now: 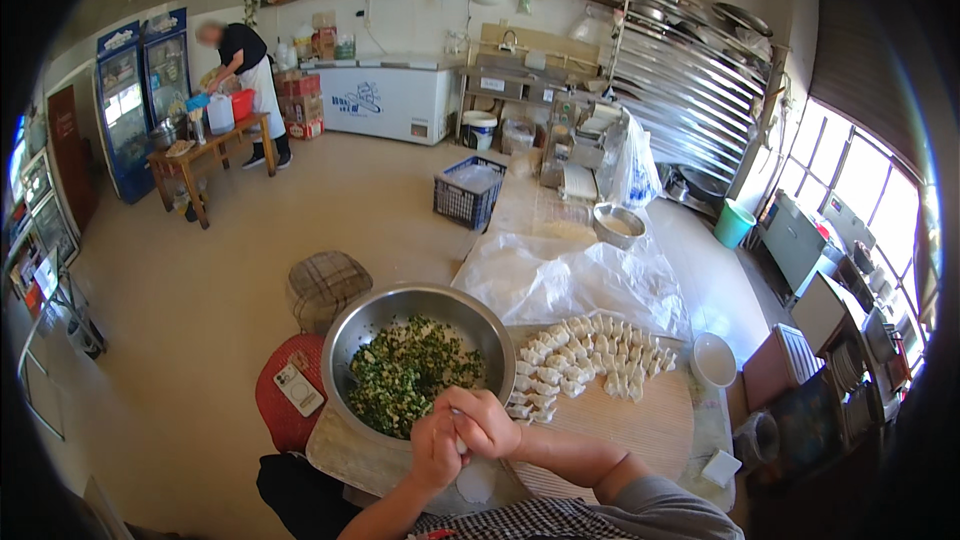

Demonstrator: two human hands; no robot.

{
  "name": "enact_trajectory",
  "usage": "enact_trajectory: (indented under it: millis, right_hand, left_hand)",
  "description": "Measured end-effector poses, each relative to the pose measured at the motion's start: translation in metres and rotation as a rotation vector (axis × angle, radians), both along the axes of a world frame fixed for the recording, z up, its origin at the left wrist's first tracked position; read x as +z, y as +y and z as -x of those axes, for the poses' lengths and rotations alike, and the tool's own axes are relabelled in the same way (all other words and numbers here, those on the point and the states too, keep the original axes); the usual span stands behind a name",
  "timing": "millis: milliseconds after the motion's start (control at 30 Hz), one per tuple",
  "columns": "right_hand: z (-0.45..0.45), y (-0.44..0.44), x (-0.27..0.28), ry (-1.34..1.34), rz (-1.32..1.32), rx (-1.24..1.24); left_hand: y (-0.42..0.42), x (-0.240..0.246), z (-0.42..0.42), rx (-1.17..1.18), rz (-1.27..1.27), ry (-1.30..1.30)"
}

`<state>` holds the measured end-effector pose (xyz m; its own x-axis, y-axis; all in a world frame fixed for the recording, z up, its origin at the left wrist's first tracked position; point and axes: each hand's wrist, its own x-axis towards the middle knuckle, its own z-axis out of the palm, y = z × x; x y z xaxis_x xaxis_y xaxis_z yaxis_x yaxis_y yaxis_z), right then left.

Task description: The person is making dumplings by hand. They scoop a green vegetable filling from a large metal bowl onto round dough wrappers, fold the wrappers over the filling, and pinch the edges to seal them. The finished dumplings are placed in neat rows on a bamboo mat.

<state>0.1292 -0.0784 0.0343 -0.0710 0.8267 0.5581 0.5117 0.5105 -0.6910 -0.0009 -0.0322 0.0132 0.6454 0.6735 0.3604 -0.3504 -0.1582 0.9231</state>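
Observation:
My left hand (435, 450) and my right hand (484, 422) are pressed together around a small dough dumpling (460, 445), mostly hidden by the fingers. They are over the near right rim of a large steel bowl (337, 390) with chopped green filling (409, 375) inside. Just below my hands, a flat round dough wrapper (476, 481) lies on the table. Rows of folded dumplings (577, 356) cover the far part of a round ridged wooden board (637, 435), right of the bowl.
Crumpled clear plastic sheeting (570, 277) covers the table beyond the dumplings. A white bowl (712, 360) and a small white box (721, 468) sit at the right edge. Left of the steel bowl, a phone (298, 390) rests on a red stool (274, 382). Another person (244, 52) stands at a far wooden table.

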Motion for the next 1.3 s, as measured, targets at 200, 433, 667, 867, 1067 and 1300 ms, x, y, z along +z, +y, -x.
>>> enact_trajectory:
  millis: [200, 433, 667, 867, 1067, 1300]
  right_hand:
    - [0.009, -0.004, 0.000, -0.152, 0.027, -0.235]
    - [0.010, -0.022, 0.006, -0.677, -0.178, -0.509]
    - [0.005, -0.040, -0.009, -0.289, -0.138, -0.391]
    - [0.023, -0.061, -0.007, -0.123, 0.110, -0.462]
    - [0.022, -0.064, 0.001, -0.103, 0.088, -0.433]
    - [-0.039, -0.090, -0.001, -0.226, -0.012, -0.575]
  left_hand:
    - [0.012, -0.029, 0.003, 0.009, 0.433, 0.028]
    - [0.002, -0.013, 0.008, -0.339, 0.776, -0.320]
    - [-0.007, -0.035, 0.010, -0.208, 0.746, -0.374]
    - [-0.021, -0.029, 0.018, -0.083, 0.696, -0.223]
    - [-0.026, -0.040, 0.009, 0.114, 0.080, -0.095]
    - [-0.039, -0.034, -0.002, -0.304, 0.465, -0.117]
